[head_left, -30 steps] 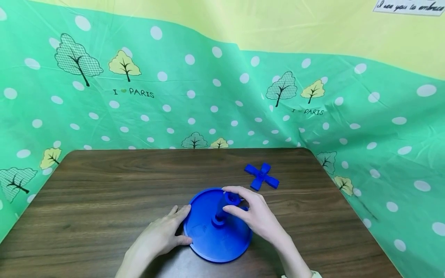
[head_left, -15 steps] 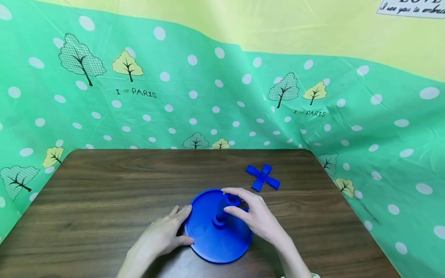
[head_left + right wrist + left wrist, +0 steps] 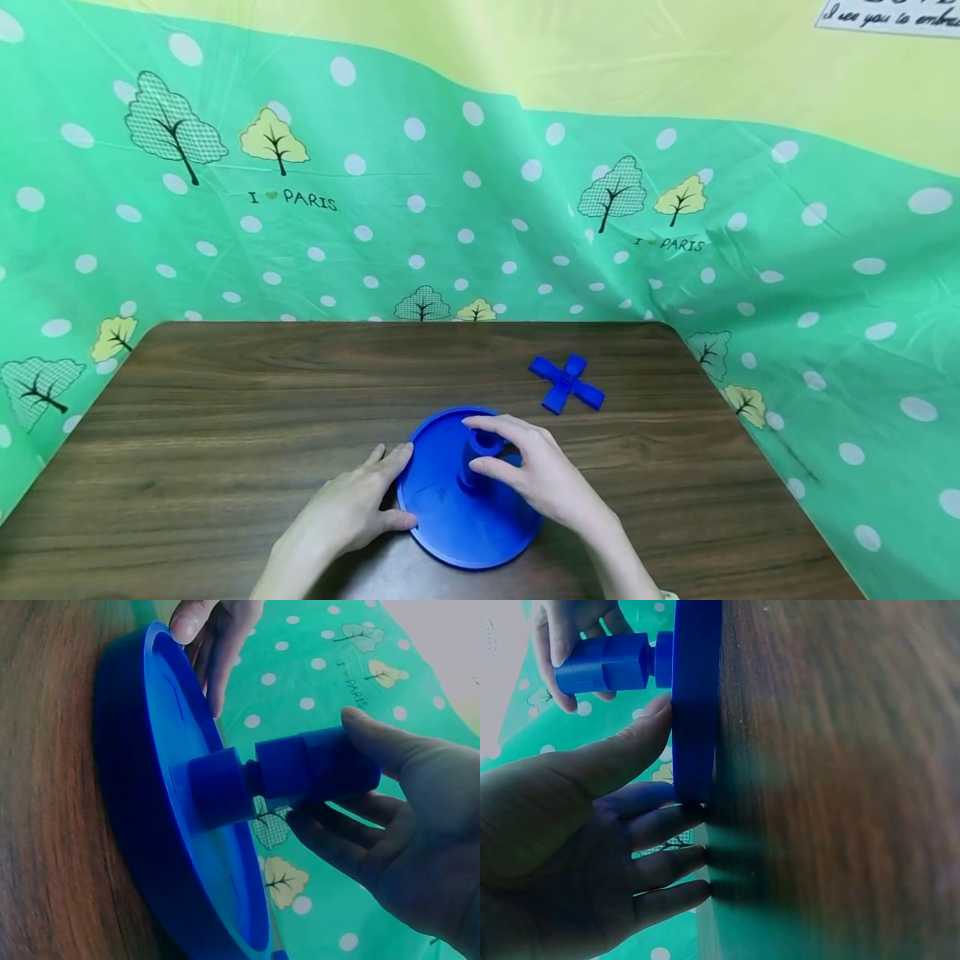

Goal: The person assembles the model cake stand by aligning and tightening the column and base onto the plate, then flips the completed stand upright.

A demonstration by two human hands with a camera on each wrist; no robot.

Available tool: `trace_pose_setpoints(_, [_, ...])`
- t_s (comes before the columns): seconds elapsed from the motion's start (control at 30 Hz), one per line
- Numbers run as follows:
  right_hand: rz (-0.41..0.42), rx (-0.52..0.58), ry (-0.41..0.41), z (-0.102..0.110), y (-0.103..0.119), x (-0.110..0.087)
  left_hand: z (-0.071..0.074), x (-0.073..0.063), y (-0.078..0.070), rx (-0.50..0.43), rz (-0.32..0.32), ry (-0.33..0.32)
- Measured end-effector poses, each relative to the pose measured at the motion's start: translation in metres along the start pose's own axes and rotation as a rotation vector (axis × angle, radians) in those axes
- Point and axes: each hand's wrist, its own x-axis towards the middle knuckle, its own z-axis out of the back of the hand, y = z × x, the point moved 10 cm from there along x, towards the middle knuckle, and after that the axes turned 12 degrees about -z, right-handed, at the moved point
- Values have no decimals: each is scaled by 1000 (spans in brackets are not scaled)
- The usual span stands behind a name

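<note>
A blue round base (image 3: 442, 533) with a raised rim lies flat on the wooden table. A short post (image 3: 217, 787) stands up from its middle. My right hand (image 3: 551, 475) grips a blue cylinder (image 3: 487, 442) with a hole in its top, thumb on one side and fingers on the other. In the right wrist view the cylinder lines up with the post, and a narrow neck shows between them; whether they are joined I cannot tell. My left hand (image 3: 348, 508) rests against the base's left edge, its thumb and forefinger touching the rim and its fingers fairly straight.
A blue cross-shaped piece (image 3: 566, 383) with flared arms lies on the table (image 3: 262, 400), beyond the base and to the right. Green and yellow patterned cloth (image 3: 420, 208) hangs behind the table and along both sides.
My right hand has shifted slightly left and down with the cylinder, which leaned right before and now stands more upright over the post. The left hand and the base stay put.
</note>
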Motion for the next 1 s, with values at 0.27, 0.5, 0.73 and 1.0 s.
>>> trace_pose_setpoints(0.27, [-7, 69, 126, -4, -11, -3, -1, -1, 0, -4, -6, 0])
trace_pose_setpoints(0.5, [14, 146, 179, -5, -13, 0, -1, -1, 0, -14, -8, 4])
trace_pose_setpoints(0.73, [-9, 144, 123, -4, -16, 2, 0, -1, -2, -25, -34, -13])
trace_pose_setpoints(1.0, [-85, 139, 48, -3, -19, 5, -2, 2, 1, -21, 0, 26])
